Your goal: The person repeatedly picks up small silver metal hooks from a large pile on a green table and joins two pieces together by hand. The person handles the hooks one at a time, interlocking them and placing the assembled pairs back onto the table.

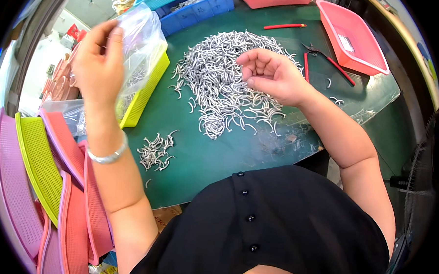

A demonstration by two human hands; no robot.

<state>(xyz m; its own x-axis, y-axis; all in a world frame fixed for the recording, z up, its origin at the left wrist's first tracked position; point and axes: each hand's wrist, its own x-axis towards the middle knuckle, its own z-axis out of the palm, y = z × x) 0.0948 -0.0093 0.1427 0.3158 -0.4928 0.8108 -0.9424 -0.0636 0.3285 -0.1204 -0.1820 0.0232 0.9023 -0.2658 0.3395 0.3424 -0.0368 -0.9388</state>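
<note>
At the upper left my left hand [101,65] is raised, thumb and fingers closed at the edge of a clear plastic bag [143,28]. That bag lines a yellow-green basket [145,92] and has small metal parts inside. My right hand [276,76] hovers over a large pile of small curved silvery metal pieces [217,68]. Its fingers are loosely curled, with a gap to the thumb and nothing visible between them. A smaller heap of the same pieces [155,151] lies on the green tabletop [228,157], nearer my body.
Red-handled pliers [333,63] and a red stick-like tool [285,27] lie beyond the pile. A pink tray [353,42] stands at the far right, a blue bin [198,13] at the back. Several coloured perforated baskets [39,163] are stacked at left.
</note>
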